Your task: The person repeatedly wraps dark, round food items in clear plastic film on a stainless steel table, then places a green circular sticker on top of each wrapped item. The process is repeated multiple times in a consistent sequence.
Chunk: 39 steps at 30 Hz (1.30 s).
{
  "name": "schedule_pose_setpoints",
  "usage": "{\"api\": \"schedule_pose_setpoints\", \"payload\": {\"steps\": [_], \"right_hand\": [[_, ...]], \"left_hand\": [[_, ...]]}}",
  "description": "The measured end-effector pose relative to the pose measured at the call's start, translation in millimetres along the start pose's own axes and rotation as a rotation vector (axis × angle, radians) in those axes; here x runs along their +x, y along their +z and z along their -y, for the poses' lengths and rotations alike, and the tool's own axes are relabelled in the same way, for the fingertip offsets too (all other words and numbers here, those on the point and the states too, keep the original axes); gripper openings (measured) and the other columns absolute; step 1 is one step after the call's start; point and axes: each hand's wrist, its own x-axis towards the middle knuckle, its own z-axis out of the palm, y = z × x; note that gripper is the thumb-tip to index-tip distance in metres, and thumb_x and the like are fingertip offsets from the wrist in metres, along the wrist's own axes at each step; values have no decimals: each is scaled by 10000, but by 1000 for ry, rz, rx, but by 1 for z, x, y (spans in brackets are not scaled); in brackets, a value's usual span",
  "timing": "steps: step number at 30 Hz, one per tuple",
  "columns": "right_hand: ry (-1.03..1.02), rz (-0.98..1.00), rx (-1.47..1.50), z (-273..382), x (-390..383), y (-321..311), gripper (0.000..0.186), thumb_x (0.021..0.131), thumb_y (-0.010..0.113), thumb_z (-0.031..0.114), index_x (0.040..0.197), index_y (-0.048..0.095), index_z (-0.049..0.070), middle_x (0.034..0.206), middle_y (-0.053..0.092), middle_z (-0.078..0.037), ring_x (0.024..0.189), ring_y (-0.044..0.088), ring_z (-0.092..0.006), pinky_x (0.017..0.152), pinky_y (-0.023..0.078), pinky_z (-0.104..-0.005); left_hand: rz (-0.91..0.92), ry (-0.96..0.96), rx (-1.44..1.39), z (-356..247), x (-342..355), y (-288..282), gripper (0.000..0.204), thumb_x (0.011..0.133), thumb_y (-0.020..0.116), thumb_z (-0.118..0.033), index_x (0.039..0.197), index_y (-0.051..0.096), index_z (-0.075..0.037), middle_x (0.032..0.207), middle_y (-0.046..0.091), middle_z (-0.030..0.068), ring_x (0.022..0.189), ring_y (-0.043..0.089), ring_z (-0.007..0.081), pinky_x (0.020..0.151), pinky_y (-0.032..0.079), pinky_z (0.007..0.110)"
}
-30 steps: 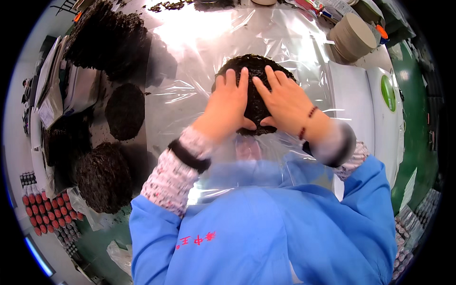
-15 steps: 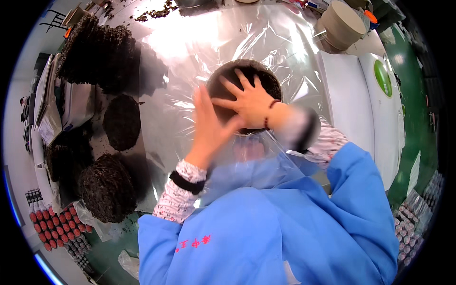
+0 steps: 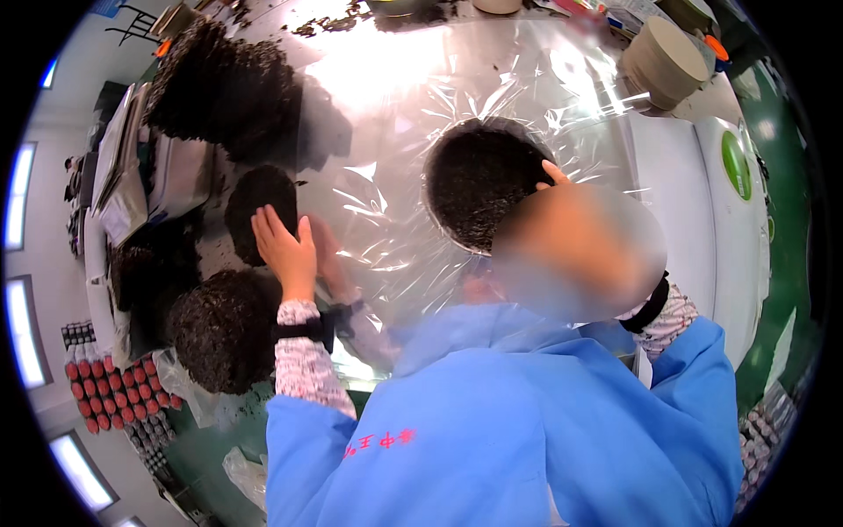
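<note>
My left hand (image 3: pixel 287 254) lies open with its fingers stretched out, fingertips on the right edge of a flat, dark, round pressed cake (image 3: pixel 253 209). A round mould (image 3: pixel 432 202) stands in front of me, with dark, crumbly material (image 3: pixel 487 180) filling its inside. Clear plastic film (image 3: pixel 386 220) spreads around the mould. My right hand (image 3: pixel 575 241) is at the mould's right side; a blurred patch covers most of it. One or two fingertips show at the rim, and the other fingers are hidden.
Behind the flat cake rises a dark stack of rough cakes (image 3: pixel 219 92); a dark, rounded heap (image 3: pixel 224 329) sits nearer me. White padded packages (image 3: pixel 672 193) lie on the right. A beige tub (image 3: pixel 665 63) stands at the far right, and papers (image 3: pixel 118 189) are piled on the left.
My left hand has moved left, from the mould to the flat dark cake. My right hand has drawn back from inside the mould to its right rim.
</note>
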Motion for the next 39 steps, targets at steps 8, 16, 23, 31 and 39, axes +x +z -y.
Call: {"api": "schedule_pose_setpoints", "payload": {"steps": [8,16,23,31,39], "right_hand": [[29,-113,267,-5,-1,-11,427,931,589,414,871,726,14,896,694,-136,936,620,-295,1131,325,-423],[502,-627,1069,-43,52,-22,494,984,547,459,1199,636,23,1250,635,-145,1133,588,-262,957,455,-384],[571,-376,1122,-68,85,-1,419,951,608,392,1152,681,32,1030,725,-129,957,679,-272,845,508,-356],[444,-333,663,-85,64,17,307,933,621,324,1072,684,57,926,704,-200,846,673,-377,781,526,-423],[389,-403,373,-67,71,29,215,902,643,322,965,644,116,771,679,-140,729,661,-364,648,527,-433]], "left_hand": [[121,132,105,34,25,-22,333,890,607,-133,1207,617,-33,974,710,139,805,698,334,712,570,430],[-103,-251,-1508,-137,50,-147,215,953,581,-9,1149,652,41,983,713,64,796,652,122,711,538,250],[597,-943,-2068,-170,16,-115,230,972,502,-54,1172,603,-5,1083,687,88,930,660,190,835,540,341],[61,-122,-1231,-199,1,-119,410,916,563,-96,1321,530,-35,1442,391,152,1389,327,294,1152,284,441],[305,565,-583,-248,15,-59,343,833,722,-385,981,676,-79,1358,474,198,1373,346,383,1151,202,591]]}}
